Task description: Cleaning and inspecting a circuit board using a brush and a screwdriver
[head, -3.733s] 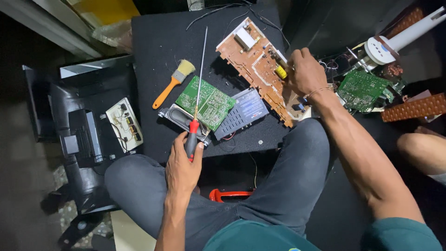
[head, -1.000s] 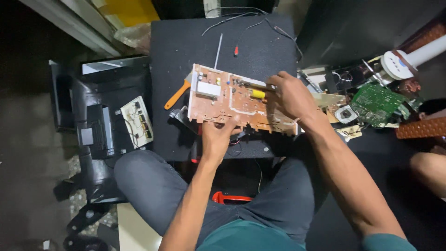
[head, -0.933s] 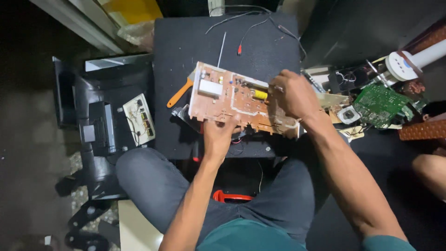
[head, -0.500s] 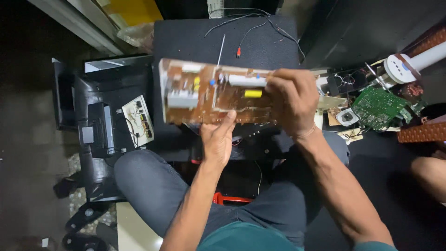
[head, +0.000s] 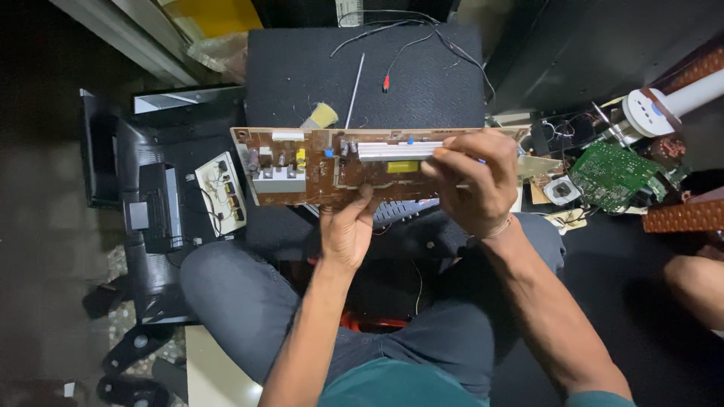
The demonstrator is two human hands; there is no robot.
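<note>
A long brown circuit board with a silver heat sink, a yellow part and small capacitors is lifted above a black mat. My right hand grips its right end, fingers over the heat sink. My left hand holds its lower edge from below, near the middle. The board is level, component side toward me. A grey metal casing shows partly under the board.
A thin metal rod and wires lie on the mat. A green circuit board and a white round device sit at the right. A black monitor shell with a small white board stands at the left. Another person's knee is at the right edge.
Both hands raised the brown board off the mat and turned it from slanted to level. Before that, my left hand let go of the red screwdriver and moved onto the board.
</note>
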